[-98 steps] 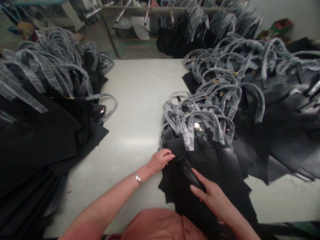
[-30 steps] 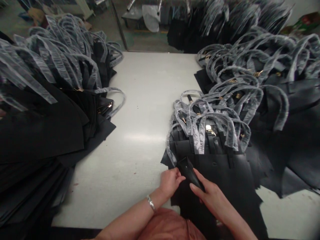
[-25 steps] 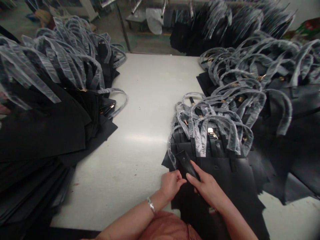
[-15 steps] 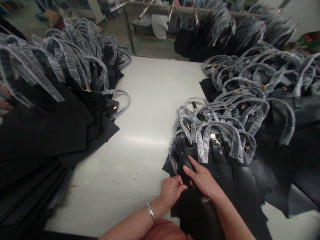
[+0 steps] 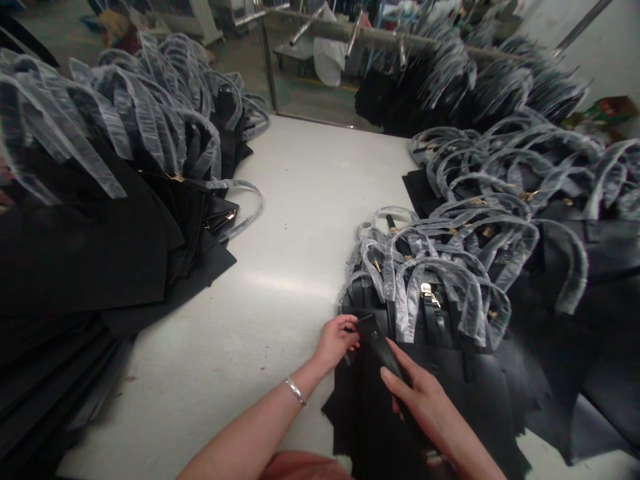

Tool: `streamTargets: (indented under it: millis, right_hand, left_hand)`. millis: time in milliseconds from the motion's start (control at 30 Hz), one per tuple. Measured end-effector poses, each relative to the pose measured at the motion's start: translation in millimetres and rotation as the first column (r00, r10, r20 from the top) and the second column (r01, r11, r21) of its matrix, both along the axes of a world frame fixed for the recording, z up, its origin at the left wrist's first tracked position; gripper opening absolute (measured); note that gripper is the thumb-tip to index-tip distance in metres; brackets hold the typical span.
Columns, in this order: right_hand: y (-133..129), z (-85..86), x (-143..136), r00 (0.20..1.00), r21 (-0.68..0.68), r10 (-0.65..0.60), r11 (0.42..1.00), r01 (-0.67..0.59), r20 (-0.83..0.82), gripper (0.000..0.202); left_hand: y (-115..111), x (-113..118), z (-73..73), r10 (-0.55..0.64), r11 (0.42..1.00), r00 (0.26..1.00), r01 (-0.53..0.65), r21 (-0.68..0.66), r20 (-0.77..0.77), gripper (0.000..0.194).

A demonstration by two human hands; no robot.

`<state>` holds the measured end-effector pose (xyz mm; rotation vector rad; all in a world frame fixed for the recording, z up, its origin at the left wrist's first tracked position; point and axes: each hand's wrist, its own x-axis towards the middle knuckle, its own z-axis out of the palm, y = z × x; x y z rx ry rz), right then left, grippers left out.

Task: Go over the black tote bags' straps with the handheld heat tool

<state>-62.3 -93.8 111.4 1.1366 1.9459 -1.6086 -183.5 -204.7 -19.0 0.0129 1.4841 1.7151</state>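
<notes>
My right hand (image 5: 420, 393) is wrapped around a long black leather-like strip (image 5: 377, 340), thumb on top. The strip slants up and left over a stack of black bags (image 5: 465, 373). My left hand (image 5: 337, 343), with a silver bangle (image 5: 296, 391) on the wrist, is beside the strip's upper end. Its fingers are curled and close to that end; what they pinch, if anything, is hidden. Just beyond both hands are bag handles (image 5: 405, 320) wrapped in clear plastic, with gold-coloured clasps (image 5: 427, 290) among them.
A pale tabletop (image 5: 280, 267) runs between two groups of bags. More black bags (image 5: 90, 253) with plastic-wrapped handles are piled on the left. Further bags (image 5: 590, 267) lie to the right. Beyond the table stands a metal rack (image 5: 353, 37) with bags hanging from it.
My left hand has moved up to the strip's upper end. My right hand and the strip sit slightly lower in view, and the scene has shifted down a little at the right.
</notes>
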Motion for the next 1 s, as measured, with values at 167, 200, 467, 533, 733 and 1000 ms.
streamTargets:
  millis: [167,200,467,533,733,1000]
  right_hand:
    - [8.0,7.1,-3.1,0.998,-0.133,-0.062,0.989,0.057,-0.03,0.084]
    - [9.1,7.6,-3.7,0.996,-0.154,-0.075,0.986,0.067,-0.045,0.085]
    - [12.2,11.2,-4.4,0.989,-0.228,-0.115,0.969,0.091,-0.091,0.087]
    - [16.0,13.7,-4.6,0.977,-0.16,-0.175,0.975,0.155,-0.12,0.087]
    - [22.7,16.5,9.0,0.981,-0.22,-0.169,0.965,0.144,-0.099,0.083]
    - [18.3,11.8,2.2,0.972,-0.151,-0.199,0.972,0.18,-0.125,0.086]
  left_hand:
    - [1.4,2.7,5.2,0.002,0.996,0.998,-0.008,0.089,0.068,0.042]
    - [1.9,4.1,6.2,0.013,0.994,0.998,-0.02,0.106,0.068,0.042]
    - [4.6,13.0,13.4,0.023,0.988,0.993,-0.04,0.149,0.113,0.047]
    - [5.2,14.6,14.6,0.013,0.985,0.993,-0.033,0.167,0.121,0.045]
    - [6.9,18.0,15.0,0.083,0.981,0.98,-0.112,0.156,0.179,0.051]
    - [7.3,15.7,17.2,0.038,0.982,0.987,-0.066,0.179,0.155,0.051]
